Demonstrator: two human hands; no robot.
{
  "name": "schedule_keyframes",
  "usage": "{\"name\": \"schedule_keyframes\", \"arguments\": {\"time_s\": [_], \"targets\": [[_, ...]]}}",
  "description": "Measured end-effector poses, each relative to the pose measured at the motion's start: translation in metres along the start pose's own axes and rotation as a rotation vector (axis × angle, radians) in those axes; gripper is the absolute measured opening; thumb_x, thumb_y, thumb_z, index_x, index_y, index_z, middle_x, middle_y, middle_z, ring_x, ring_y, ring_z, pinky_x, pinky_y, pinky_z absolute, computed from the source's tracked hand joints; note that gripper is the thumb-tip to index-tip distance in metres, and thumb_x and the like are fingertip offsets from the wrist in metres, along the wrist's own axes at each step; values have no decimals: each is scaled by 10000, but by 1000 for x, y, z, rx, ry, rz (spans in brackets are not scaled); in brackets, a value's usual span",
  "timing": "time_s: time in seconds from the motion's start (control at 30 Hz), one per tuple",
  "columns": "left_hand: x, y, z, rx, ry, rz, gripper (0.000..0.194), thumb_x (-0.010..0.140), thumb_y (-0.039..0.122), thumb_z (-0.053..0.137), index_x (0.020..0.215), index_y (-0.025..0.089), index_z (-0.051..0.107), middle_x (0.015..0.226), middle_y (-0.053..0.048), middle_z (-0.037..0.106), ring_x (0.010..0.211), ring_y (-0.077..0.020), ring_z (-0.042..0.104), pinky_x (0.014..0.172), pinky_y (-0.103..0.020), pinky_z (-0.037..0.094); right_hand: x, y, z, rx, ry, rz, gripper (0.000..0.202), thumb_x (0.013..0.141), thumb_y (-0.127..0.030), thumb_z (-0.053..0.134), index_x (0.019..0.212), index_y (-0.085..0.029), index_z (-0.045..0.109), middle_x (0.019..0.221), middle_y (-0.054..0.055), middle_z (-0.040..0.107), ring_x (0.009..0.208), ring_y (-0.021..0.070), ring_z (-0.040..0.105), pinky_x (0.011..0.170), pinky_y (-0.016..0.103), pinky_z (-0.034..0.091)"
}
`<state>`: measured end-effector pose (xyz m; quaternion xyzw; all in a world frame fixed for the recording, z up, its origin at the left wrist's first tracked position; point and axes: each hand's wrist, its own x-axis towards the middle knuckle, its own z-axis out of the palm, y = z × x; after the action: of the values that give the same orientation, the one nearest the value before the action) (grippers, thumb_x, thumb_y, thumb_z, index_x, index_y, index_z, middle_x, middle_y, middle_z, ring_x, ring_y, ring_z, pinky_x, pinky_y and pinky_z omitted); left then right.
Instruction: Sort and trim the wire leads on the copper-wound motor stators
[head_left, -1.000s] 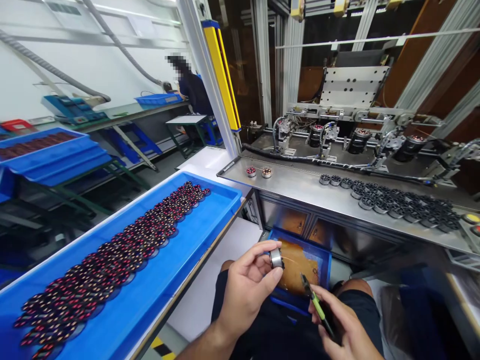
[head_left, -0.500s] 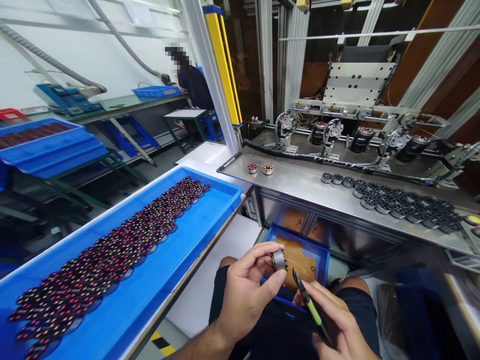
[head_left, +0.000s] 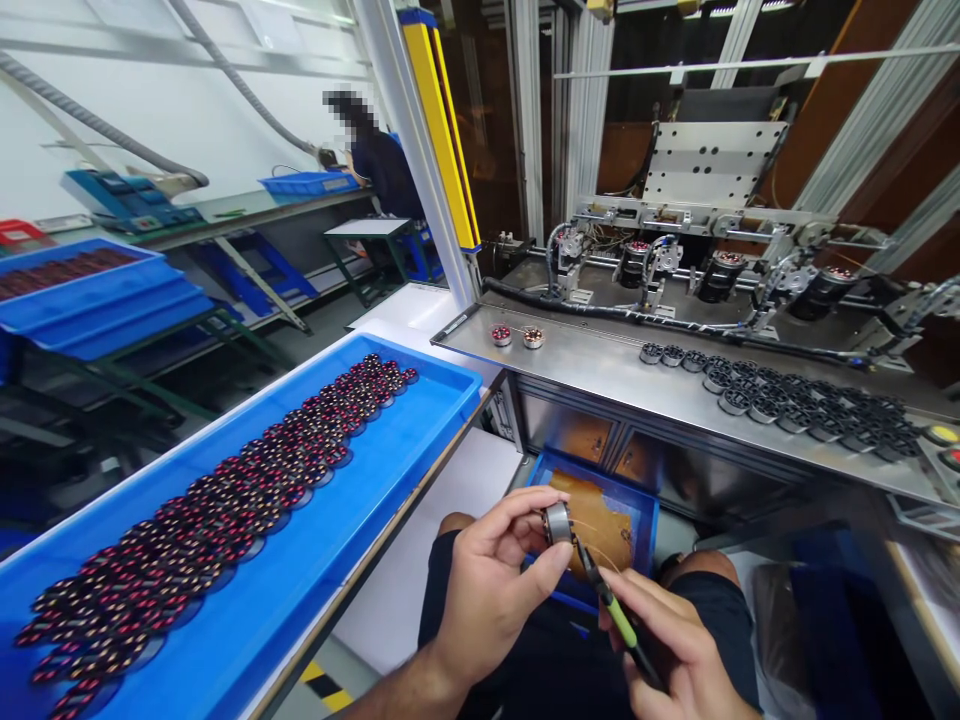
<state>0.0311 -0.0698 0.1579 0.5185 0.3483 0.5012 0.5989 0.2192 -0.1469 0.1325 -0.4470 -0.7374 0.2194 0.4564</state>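
Head view shows your left hand [head_left: 491, 580] pinching a small round metal part [head_left: 556, 522] between thumb and fingertips, above your lap and in front of the small blue bin [head_left: 645, 510] under the bench [head_left: 600, 370]. It has a shiny silver outer band and a thin coppery wire trailing off to the right. Your right hand [head_left: 679, 650] is closed around green-handled cutters [head_left: 611, 610], the dark tip just beside the part. Wound parts [head_left: 225, 500] fill the blue tray [head_left: 420, 440] at your left.

bright even light, wide-angle warping at edges, slight blur.
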Motion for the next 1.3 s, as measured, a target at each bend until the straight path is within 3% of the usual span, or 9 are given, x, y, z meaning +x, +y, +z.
{"name": "schedule_keyframes", "arguments": {"time_s": [0.17, 0.27, 0.4, 0.53, 0.8, 1.0, 1.13, 1.3], "targets": [[-1, -3, -1, -36, -44, 6, 346, 849, 151, 695, 1155, 306, 651, 1170, -37, 629, 960, -104, 638, 863, -181, 531, -4, 3, 1, 203, -39, 94, 818, 695, -17, 420, 1445, -343, 400, 917, 4, 641, 785, 104, 634, 749, 172, 527], [-1, -4, -2, -50, -72, 75, 295, 893, 163, 637, 1165, 276, 637, 1210, -55, 593, 996, -108, 615, 872, -189, 531, 3, -1, -1, 140, -19, 57, 802, 686, -23, 438, 1430, -320, 412, 981, 23, 641, 863, 112, 641, 818, 162, 512], [-1, -4, -2, 24, -45, 170, 232, 924, 130, 575, 1119, 240, 637, 1153, -58, 614, 1154, -131, 565, 1003, -209, 471, 13, -8, -2, 176, -28, 18, 742, 710, -78, 427, 1414, -311, 406, 880, 37, 566, 778, 118, 586, 722, 162, 504], [-2, -1, -1, 94, -30, 228, 242, 917, 109, 575, 1111, 245, 629, 1142, -43, 619, 1143, -118, 572, 1016, -210, 469, 18, -10, -2, 184, -63, 17, 716, 758, -100, 424, 1432, -336, 366, 860, 32, 534, 756, 116, 558, 702, 169, 496], [-5, 2, -1, 148, -38, 256, 256, 907, 88, 572, 1105, 242, 623, 1153, -54, 597, 1137, -134, 571, 1002, -240, 488, 27, -16, -4, 133, -29, -23, 707, 722, -54, 372, 1385, -300, 391, 775, 20, 506, 682, 113, 545, 626, 158, 476], [-5, 3, 0, 171, -61, 258, 257, 901, 100, 581, 1106, 249, 627, 1149, -52, 606, 1126, -131, 576, 990, -236, 494, 14, -11, -3, 78, -41, -32, 725, 730, -90, 377, 1413, -329, 386, 727, 9, 526, 635, 126, 554, 553, 172, 440], [-6, 4, 0, 180, -73, 286, 255, 891, 91, 587, 1098, 233, 626, 1137, -65, 614, 1115, -143, 582, 976, -250, 503, 7, -5, -3, 113, -23, -21, 756, 715, -66, 399, 1427, -320, 411, 837, 14, 617, 725, 123, 616, 639, 161, 490], [-8, 5, 0, 229, -63, 352, 293, 869, 66, 591, 1109, 232, 617, 1135, -65, 618, 1105, -152, 589, 973, -265, 502, 8, -5, -3, 144, -6, -21, 714, 734, -62, 465, 1420, -256, 432, 910, 59, 604, 809, 151, 610, 696, 191, 499]]}}
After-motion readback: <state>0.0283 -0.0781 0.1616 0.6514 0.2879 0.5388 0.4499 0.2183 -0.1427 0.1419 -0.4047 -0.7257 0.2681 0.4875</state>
